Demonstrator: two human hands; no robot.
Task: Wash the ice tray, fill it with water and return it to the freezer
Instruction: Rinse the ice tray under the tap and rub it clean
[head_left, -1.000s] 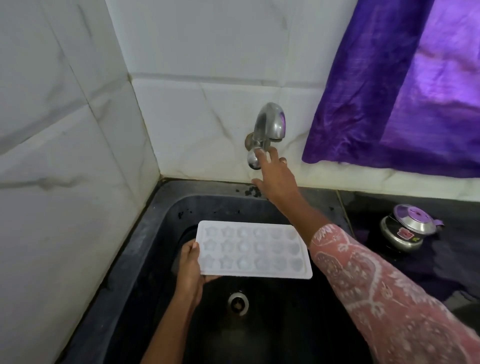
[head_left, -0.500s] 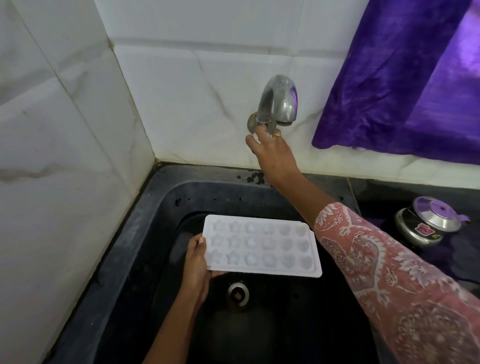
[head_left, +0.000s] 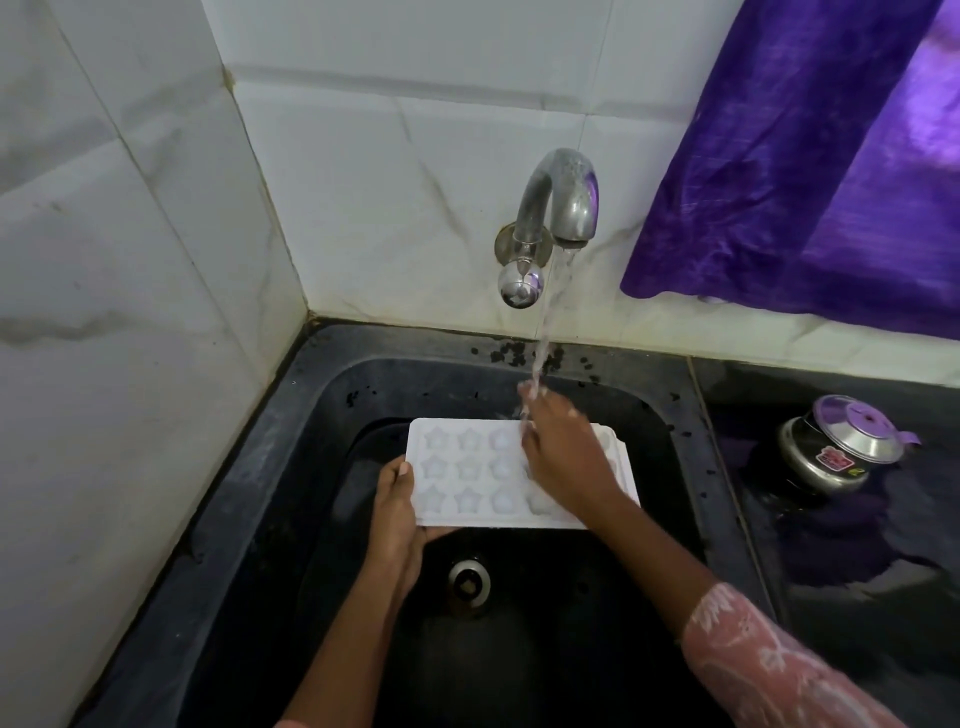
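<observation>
A white ice tray with star-shaped and round cells is held level over the black sink. My left hand grips its left end, thumb on top and fingers underneath. My right hand lies across the tray's right half, and its fingertips reach into the stream of water that falls from the metal tap on the tiled wall. The right part of the tray is hidden under that hand.
The sink's drain lies below the tray. A small steel pot with a purple-tinted lid stands on the dark wet counter at the right. A purple curtain hangs above it. White tiled walls close the left and back.
My right hand left the tap's knob and came down onto the tray. Water now runs from the tap. The tray has stayed over the sink in my left hand.
</observation>
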